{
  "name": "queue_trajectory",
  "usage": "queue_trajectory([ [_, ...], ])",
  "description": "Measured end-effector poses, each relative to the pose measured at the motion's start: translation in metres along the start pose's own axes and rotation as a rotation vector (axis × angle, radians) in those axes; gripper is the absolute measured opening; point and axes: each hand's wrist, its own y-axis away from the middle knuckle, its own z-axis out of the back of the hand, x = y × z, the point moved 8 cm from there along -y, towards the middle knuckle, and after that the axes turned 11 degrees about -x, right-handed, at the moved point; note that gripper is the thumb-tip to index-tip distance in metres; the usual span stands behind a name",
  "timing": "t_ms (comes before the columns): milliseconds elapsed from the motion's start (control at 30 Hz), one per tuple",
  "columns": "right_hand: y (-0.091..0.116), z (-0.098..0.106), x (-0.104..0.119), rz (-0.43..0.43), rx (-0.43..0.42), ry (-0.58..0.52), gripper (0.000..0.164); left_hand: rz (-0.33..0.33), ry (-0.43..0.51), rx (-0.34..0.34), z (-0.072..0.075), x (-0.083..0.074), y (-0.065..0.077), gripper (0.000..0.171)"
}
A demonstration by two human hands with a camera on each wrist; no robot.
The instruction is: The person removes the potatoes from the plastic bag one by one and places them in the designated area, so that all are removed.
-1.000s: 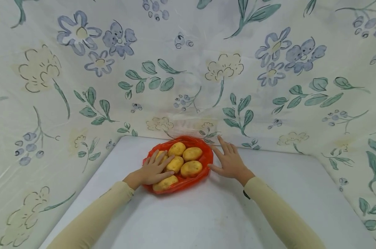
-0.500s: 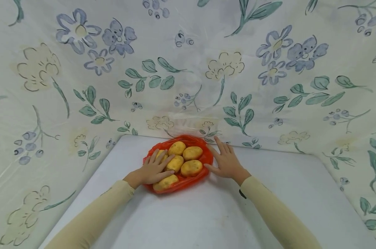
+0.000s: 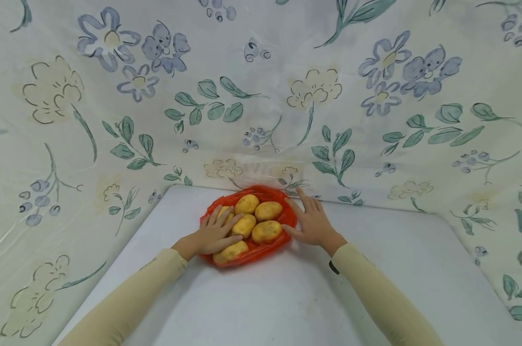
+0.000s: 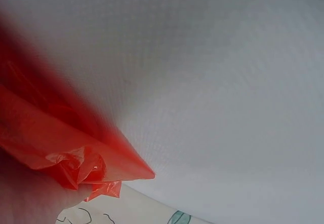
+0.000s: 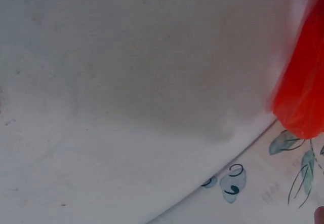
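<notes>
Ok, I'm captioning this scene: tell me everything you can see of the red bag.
The red bag looks like thin, glossy, crinkled plastic. It lies open-topped on the white table, near the far edge by the floral sheet, its rim around six visible yellow potatoes. The left hand is spread across its left side; the right hand overlaps its right edge in the head view, though contact is unclear.

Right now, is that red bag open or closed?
Open: the red bag lies spread around several yellow potatoes, which show plainly from above.
</notes>
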Motion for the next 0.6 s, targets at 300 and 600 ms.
queue_trajectory([
  [300, -0.004, -0.003, 0.010, 0.011, 0.001, -0.026, 0.081, 0.009, 0.021, 0.005, 0.001, 0.001, 0.001, 0.080],
  [600, -0.003, -0.010, 0.021, 0.042, -0.016, -0.033, 0.080, 0.002, 0.026, 0.004, 0.001, -0.001, 0.003, 0.078],
])
